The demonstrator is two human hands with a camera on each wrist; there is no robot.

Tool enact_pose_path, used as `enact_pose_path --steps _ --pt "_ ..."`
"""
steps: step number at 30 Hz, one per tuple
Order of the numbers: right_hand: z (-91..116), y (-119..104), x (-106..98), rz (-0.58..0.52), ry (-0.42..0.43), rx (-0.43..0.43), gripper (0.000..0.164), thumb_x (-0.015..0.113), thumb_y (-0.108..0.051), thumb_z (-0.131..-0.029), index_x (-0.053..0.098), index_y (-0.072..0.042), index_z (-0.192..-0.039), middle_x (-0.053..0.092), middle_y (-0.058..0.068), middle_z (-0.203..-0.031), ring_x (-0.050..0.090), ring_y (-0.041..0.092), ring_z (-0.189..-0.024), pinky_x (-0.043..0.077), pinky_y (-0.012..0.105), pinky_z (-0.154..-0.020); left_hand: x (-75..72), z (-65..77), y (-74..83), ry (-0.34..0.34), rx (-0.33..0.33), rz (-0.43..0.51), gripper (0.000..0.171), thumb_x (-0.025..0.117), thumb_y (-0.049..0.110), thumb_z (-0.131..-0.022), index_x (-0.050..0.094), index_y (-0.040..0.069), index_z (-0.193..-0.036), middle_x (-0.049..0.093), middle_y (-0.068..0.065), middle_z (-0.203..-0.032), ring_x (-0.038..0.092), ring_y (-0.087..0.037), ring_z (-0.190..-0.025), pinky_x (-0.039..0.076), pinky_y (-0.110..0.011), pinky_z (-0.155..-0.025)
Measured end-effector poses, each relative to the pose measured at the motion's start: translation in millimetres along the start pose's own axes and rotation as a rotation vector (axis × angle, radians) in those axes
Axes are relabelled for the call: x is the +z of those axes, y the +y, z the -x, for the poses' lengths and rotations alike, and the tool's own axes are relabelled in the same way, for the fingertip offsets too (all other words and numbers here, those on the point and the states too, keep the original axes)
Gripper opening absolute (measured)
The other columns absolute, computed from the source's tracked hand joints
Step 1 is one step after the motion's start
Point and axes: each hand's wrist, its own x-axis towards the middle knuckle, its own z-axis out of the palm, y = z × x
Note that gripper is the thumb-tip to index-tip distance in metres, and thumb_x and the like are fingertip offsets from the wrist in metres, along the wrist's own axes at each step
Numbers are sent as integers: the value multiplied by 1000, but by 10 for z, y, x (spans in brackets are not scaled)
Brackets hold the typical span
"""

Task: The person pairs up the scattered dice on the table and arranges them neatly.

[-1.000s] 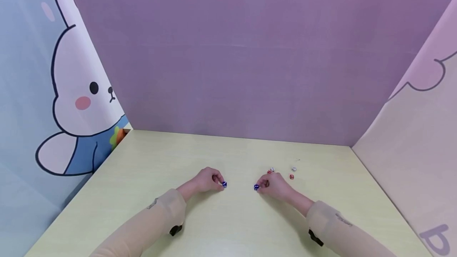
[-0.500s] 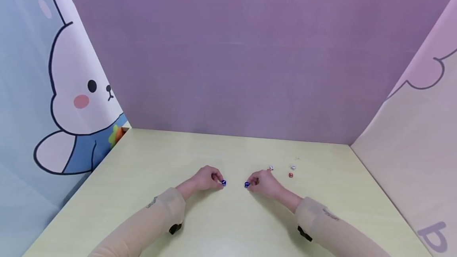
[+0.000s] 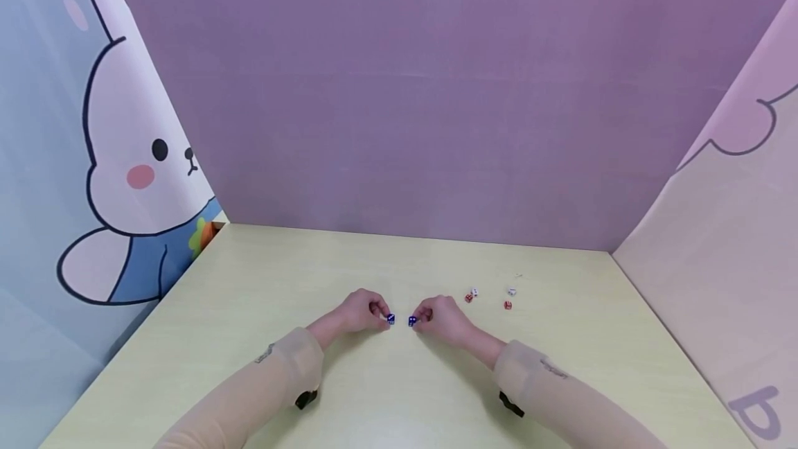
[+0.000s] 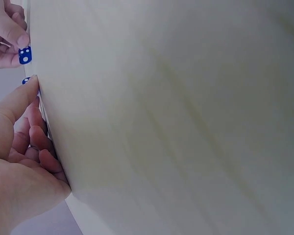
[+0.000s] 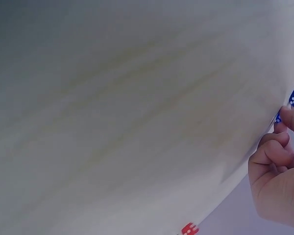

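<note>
The left hand [image 3: 364, 312] pinches one blue die [image 3: 391, 319], the right hand [image 3: 441, 317] another blue die [image 3: 412, 321] at the first's three o'clock, apparently for lining up, so the next move likely needs gently closing their gap.

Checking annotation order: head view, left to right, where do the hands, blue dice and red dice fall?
Left hand → left-held blue die → right-held blue die → right hand → first red die → second red die

Blue cubic plastic-looking dice [image 4: 25, 56]: smooth, glossy. Pale yellow wood-look desk [image 3: 405, 393]: smooth, faint sheen. Purple upright cloth-like backdrop [image 3: 399, 102]: matt, lightly creased. Beige cloth sleeves [image 3: 258, 383]: matt, softly wrinkled.
</note>
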Motion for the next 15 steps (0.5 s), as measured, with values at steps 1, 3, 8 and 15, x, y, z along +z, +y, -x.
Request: enact_pose_path --steps 1,3,8,15 --pt "-13 -7 11 0 -2 -1 12 75 -4 -76 70 -3 -86 61 -2 -68 50 7 -60 41 19 -55 2 -5 -6 0 1 -2 18 80 11 -73 67 7 -85 54 2 -67 47 -10 -62 40 -25 -62" --pt "-38 -15 35 -2 -7 -3 11 75 -4 -76 69 -3 -86 61 -2 -68 50 7 -60 42 20 -56 7 -16 -18 0 4 -5 18 80 11 -73 67 7 -85 54 2 -67 47 -10 -62 40 -25 -62" --pt "-95 -32 88 1 -8 -11 9 74 -5 -77 69 -5 -85 61 -3 -68 51 6 -60 44 19 -57 14 -31 -36 -5 4 -4 18 80 10 -73 67 7 -84 55 2 -67 48 -10 -61 40 -25 -62" --pt "-134 -87 130 -15 -5 -10 11 74 -3 -76 68 -4 -85 61 -2 -67 51 5 -58 45 19 -57 11 -37 -49 -7 5 1 17 80 10 -73 67 8 -84 55 2 -66 48 -9 -61 40 -25 -61"
